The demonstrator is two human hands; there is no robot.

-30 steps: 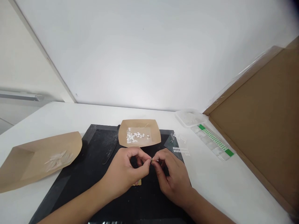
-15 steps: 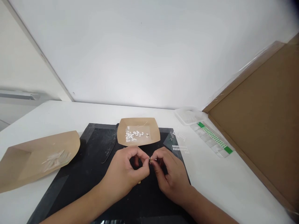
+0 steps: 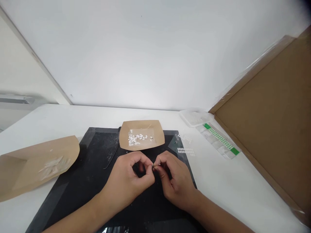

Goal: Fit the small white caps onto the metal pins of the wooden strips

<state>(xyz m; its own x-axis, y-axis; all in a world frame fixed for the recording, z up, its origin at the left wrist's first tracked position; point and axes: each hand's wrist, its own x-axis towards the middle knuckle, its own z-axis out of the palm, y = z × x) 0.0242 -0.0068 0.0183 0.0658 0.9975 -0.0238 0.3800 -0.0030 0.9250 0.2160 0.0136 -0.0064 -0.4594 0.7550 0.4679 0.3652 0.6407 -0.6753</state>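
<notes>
Fingers (image 3: 148, 177): drawn narrow, thumb against index on the left hand (image 3: 131, 176) and on the right hand (image 3: 176, 181), the two pairs of tips meeting.
Pinched piece (image 3: 153, 166): tiny, dark, held between both pairs of tips above the black mat (image 3: 89, 174); its shape is mostly covered.
Since one second ago: the pinch looks nearly the same; a yellowish scrap that showed under the left hand on the mat is out of sight; the whole scene sits slightly further left and higher.
Green-strip packet (image 3: 221, 137): clear, right of the mat, its band printed with a grid of pale marks too small to read.
White ovals (image 3: 186, 150): in rows on a clear sheet, across the mat's right edge.
Small tray (image 3: 159, 134): brown card, at the mat's far edge, with white bits (image 3: 136, 139) loose inside.
Long tray (image 3: 17, 165): brown card, at the mat's left edge, holding pale thin strips (image 3: 54, 166).
Surface: white tabletop (image 3: 218, 187) around the mat, which is dusty and scuffed.
Room: white wall (image 3: 136, 64) beyond the mat; brown cardboard (image 3: 269, 123) standing far to its right.
</notes>
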